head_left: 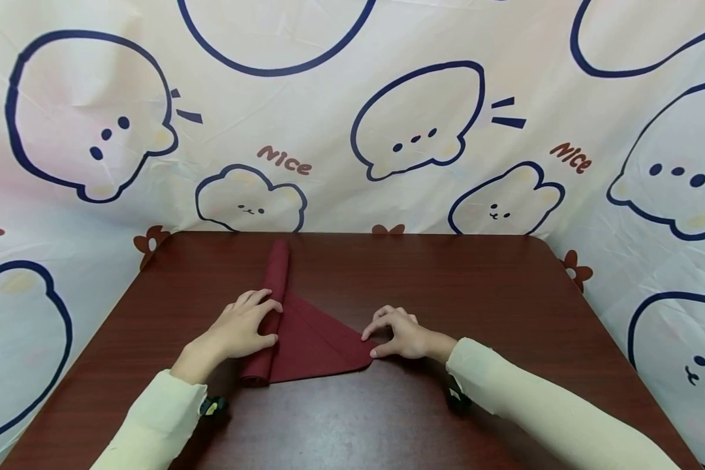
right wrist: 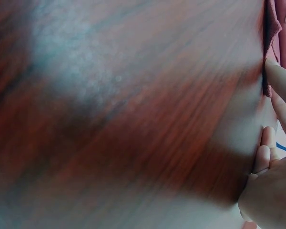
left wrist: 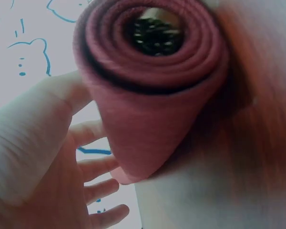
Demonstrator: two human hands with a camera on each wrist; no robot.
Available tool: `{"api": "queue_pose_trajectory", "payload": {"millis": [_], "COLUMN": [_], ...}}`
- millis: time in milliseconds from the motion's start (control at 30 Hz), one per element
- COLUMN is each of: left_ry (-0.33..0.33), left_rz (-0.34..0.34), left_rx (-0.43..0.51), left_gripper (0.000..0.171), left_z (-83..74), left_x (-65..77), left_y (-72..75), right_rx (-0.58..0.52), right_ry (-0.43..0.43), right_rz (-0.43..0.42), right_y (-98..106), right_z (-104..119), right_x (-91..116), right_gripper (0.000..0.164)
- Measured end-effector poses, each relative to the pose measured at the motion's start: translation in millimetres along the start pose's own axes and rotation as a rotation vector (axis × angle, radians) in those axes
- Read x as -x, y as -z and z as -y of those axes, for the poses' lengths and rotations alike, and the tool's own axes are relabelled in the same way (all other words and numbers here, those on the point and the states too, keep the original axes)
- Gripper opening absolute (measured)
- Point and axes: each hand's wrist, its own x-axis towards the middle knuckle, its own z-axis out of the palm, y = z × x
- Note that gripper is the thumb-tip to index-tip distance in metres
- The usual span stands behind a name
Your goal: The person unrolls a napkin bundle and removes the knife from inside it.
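Observation:
A dark red cloth [head_left: 323, 343] lies on the table, its left part wound into a long roll [head_left: 277, 271] that points away from me. The flat part narrows to a blunt corner at the right. My left hand [head_left: 241, 329] rests over the roll, thumb and index fingertips at its right side; in the left wrist view the other fingers are spread beside the roll [left wrist: 143, 119], whose layered end faces the camera. With thumb and index finger, my right hand [head_left: 405, 334] pinches the cloth's right corner. Its other fingers are bent. The right wrist view catches only a strip of cloth edge [right wrist: 271, 43].
The dark brown wooden table [head_left: 446, 274] spreads around the cloth. A white curtain [head_left: 329, 130] with cartoon outlines hangs behind the table and along both sides. Dark bands [head_left: 214, 406] sit at the wrists under pale sleeves [head_left: 540, 388].

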Motion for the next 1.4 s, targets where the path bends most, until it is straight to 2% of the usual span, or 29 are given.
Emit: {"api": "queue_pose_trajectory", "payload": {"millis": [433, 667, 800, 1000, 1400], "left_ry": [0.07, 0.081, 0.073, 0.038, 0.014], "left_rz": [0.013, 0.045, 0.071, 0.096, 0.078], "left_rx": [0.075, 0.086, 0.093, 0.16, 0.228], "left_gripper": [0.04, 0.047, 0.052, 0.053, 0.055], "left_z": [22.1, 28.2, 31.0, 38.4, 46.1], "left_x": [14.7, 19.7, 21.7, 22.5, 18.7], "left_y": [10.3, 14.0, 17.7, 18.2, 12.7], "right_rx": [0.004, 0.007, 0.004, -0.003, 0.009], "right_ry": [-0.004, -0.007, -0.004, 0.001, 0.029], "right_rz": [0.001, -0.001, -0.001, 0.001, -0.014], "right_y": [-0.2, -0.2, -0.3, -0.5, 0.9], "right_z": [0.8, 0.2, 0.7, 0.9, 0.3], "right_x": [0.2, 0.3, 0.0, -0.3, 1.4], "right_gripper": [0.023, 0.023, 0.024, 0.024, 0.025]}}
